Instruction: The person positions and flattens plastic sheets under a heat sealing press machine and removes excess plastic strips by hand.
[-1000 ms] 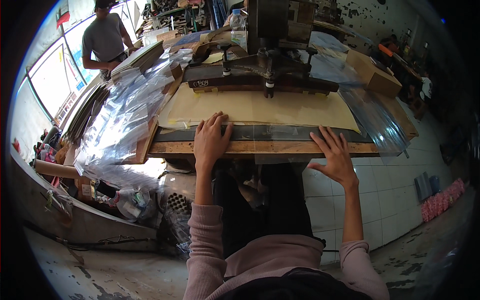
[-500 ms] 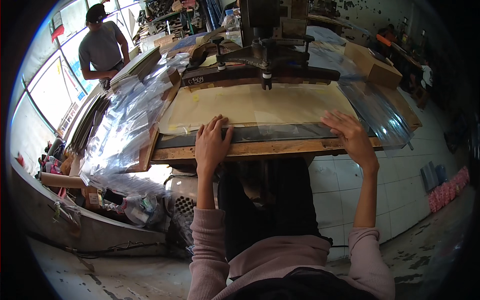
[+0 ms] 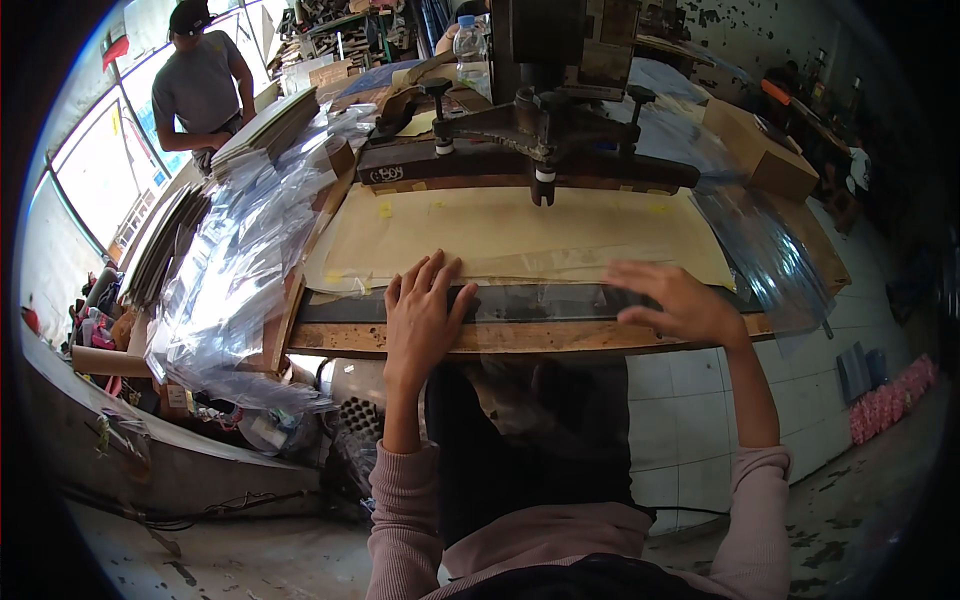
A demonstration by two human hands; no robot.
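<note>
A cream-coloured sheet (image 3: 520,225) with small yellow tape pieces lies on the bench, under the front of the dark press head (image 3: 530,165). My left hand (image 3: 425,315) is open, fingers spread flat over the sheet's near edge and the dark strip (image 3: 560,300) before it. To the right, my right hand (image 3: 680,305) is open too, fingers stretched sideways and slightly blurred, over the same near edge; whether it touches is unclear. Between my hands a thin clear plastic sheet (image 3: 545,335) shows faintly, seeming to overlap the cream sheet and hang past the bench's wooden front edge.
Piled clear plastic (image 3: 235,260) covers the left side, more plastic sheeting (image 3: 775,245) the right. A cardboard box (image 3: 760,150) stands at the back right, a water bottle (image 3: 468,45) behind the press. Another person (image 3: 205,90) stands at the far left, beside stacked boards (image 3: 265,130).
My right hand has moved left and turned its fingers inward along the sheet's near edge. The clear plastic now shows over the bench's front edge. My left hand stays nearly in place. The view has shifted slightly.
</note>
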